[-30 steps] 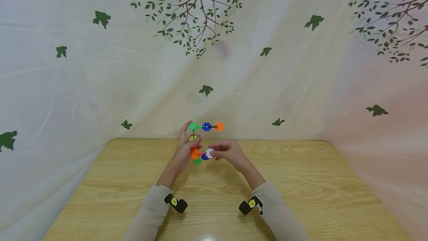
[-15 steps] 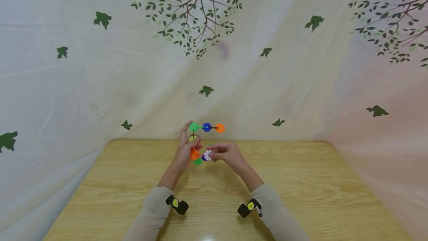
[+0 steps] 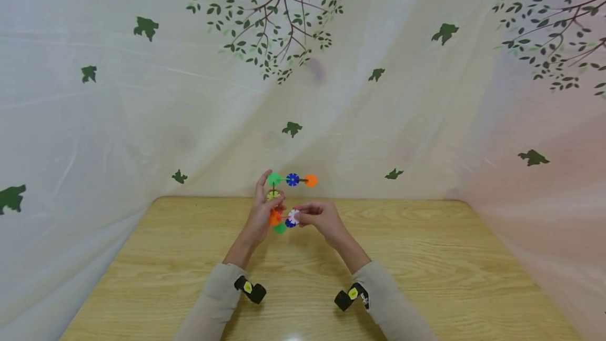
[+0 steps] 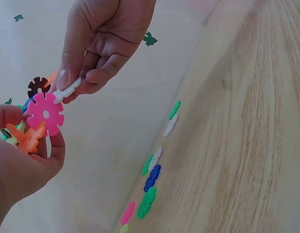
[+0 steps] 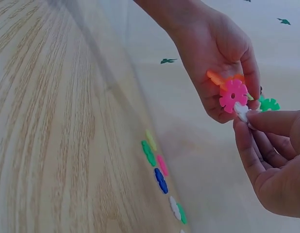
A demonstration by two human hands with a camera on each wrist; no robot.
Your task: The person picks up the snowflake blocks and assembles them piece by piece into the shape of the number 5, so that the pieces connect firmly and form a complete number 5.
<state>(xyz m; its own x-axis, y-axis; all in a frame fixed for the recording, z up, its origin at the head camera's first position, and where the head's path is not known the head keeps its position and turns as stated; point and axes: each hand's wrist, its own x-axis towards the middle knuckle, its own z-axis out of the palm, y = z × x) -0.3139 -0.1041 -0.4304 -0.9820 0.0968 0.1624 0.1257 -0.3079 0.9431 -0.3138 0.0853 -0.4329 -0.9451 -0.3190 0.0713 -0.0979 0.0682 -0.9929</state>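
Note:
My left hand holds a bent chain of interlocking snowflake discs, fingers curled round its middle. The chain's far arm has a green disc, a blue disc and an orange end disc. At the near end, another orange disc joins a pink disc. Between thumb and fingers, my right hand pinches a white disc. Its edge meets the pink disc's rim in both wrist views; how deep the slots engage I cannot tell. Fingers hide part of the chain's middle.
Loose discs lie on the wooden table beyond the hands, among them a blue disc, a green disc and a white disc. A pale curtain with printed leaves hangs behind the table's far edge.
My right hand has shifted slightly left with the white disc, bringing it closer to the chain's near end. The left hand and chain are almost still.

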